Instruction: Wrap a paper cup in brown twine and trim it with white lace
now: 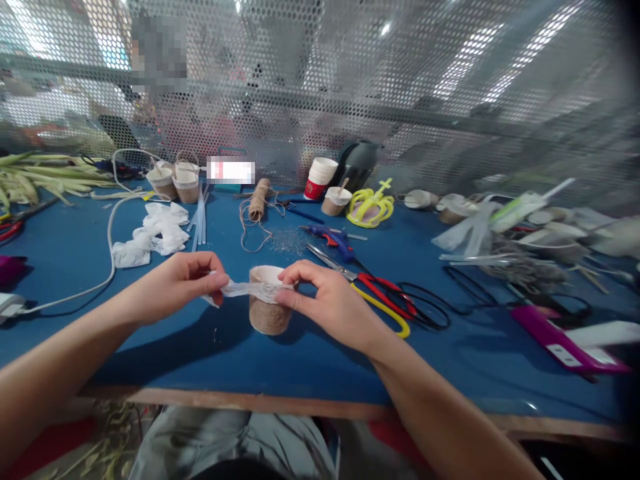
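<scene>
A small cup wrapped in brown twine (270,316) stands upright in front of me, its white inside showing at the top. Across its upper part runs a white lace ribbon (243,289). My left hand (197,280), left of the cup, pinches the ribbon between thumb and fingers and stretches it sideways. At the cup's right rim, my right hand (320,297) grips the cup, thumb pressing the ribbon against its side. The right fingertips partly cover the rim.
Scissors (380,293) and a blue glue gun (333,240) lie right of the cup. Behind are a twine spool (259,200), glue sticks (200,217), more lace (155,233), a stack of paper cups (320,179) and a yellow crown-shaped piece (371,207). A white cable (111,233) curves at left.
</scene>
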Demonstrator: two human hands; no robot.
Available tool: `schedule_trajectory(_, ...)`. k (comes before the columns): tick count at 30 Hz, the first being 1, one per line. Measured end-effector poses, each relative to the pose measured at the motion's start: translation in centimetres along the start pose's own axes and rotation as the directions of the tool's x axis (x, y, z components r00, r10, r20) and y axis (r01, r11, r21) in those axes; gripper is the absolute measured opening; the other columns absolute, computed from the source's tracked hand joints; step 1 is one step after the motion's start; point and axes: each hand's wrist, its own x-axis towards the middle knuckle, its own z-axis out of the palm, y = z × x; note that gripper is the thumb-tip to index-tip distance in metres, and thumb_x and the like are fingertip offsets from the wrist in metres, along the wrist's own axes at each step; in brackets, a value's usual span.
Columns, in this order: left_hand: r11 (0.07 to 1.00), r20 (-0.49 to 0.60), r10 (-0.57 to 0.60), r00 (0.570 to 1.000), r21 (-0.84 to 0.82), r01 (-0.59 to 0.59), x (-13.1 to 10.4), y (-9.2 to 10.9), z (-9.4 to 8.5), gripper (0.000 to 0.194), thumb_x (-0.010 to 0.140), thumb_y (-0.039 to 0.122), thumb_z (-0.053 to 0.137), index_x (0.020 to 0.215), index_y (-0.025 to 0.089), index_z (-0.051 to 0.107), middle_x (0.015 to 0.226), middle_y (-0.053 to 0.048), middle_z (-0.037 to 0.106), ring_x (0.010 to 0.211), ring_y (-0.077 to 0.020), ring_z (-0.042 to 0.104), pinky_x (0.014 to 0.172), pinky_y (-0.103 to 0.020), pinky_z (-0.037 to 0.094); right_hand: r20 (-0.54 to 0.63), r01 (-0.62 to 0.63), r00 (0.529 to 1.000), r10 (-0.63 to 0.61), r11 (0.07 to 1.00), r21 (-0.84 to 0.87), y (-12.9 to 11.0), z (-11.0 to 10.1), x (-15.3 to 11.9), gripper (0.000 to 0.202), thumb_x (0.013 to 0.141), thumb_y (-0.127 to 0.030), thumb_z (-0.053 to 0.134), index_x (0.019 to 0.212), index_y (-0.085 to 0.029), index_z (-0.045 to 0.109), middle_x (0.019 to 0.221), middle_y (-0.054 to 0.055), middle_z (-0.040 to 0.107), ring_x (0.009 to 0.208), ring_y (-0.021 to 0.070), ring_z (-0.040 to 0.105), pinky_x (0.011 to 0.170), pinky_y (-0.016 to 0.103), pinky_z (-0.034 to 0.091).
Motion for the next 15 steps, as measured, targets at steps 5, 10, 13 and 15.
schedule_trajectory(5,0.977,0.057,-0.067,0.996,-0.199,0.077,0.8,-0.1,0.3,0.027,0.074,0.040,0.061,0.073,0.015,0.050,0.056,0.002,0.059,0.052,-0.0084,0.053,0.051,-0.020,0.040,-0.002,-0.038,0.999,0.038,0.999,-0.001,-0.4,-0.4,0.2,0.013,0.077,-0.027,0.064,0.070,-0.017,0.059,0.073,0.001,0.063,0.069,0.0147,0.057,0.066,0.026,0.044)
schedule_trajectory(10,0.978,0.022,-0.108,0.994,-0.177,0.110,1.3,0.5,1.5,0.036,0.066,0.041,0.068,0.080,0.018,0.044,0.048,0.011,0.043,0.038,-0.0042,0.035,0.035,-0.015,0.025,-0.003,-0.047,0.999,0.047,0.999,-0.017,-0.7,-0.7,0.3,0.013,0.076,-0.027,0.064,0.071,-0.016,0.059,0.073,0.002,0.064,0.069,0.0151,0.057,0.065,0.027,0.044)
schedule_trajectory(13,0.997,0.015,-0.064,0.998,-0.032,0.065,1.5,0.7,1.9,0.030,0.068,0.041,0.064,0.075,0.014,0.052,0.046,0.010,0.039,0.041,-0.0040,0.030,0.037,-0.015,0.021,-0.014,-0.036,0.999,0.036,0.999,-0.023,-0.6,-0.7,0.3,0.013,0.076,-0.027,0.064,0.071,-0.017,0.058,0.073,0.001,0.063,0.069,0.0152,0.057,0.064,0.026,0.044)
schedule_trajectory(15,1.000,0.009,0.009,1.000,0.028,-0.009,1.4,0.7,2.1,0.029,0.071,0.040,0.062,0.068,0.012,0.056,0.049,0.008,0.039,0.044,-0.0044,0.029,0.039,-0.016,0.020,-0.023,-0.028,0.999,0.027,0.999,-0.030,-0.6,-0.6,0.3,0.013,0.076,-0.027,0.064,0.071,-0.017,0.059,0.074,0.001,0.063,0.070,0.0154,0.057,0.065,0.027,0.043)
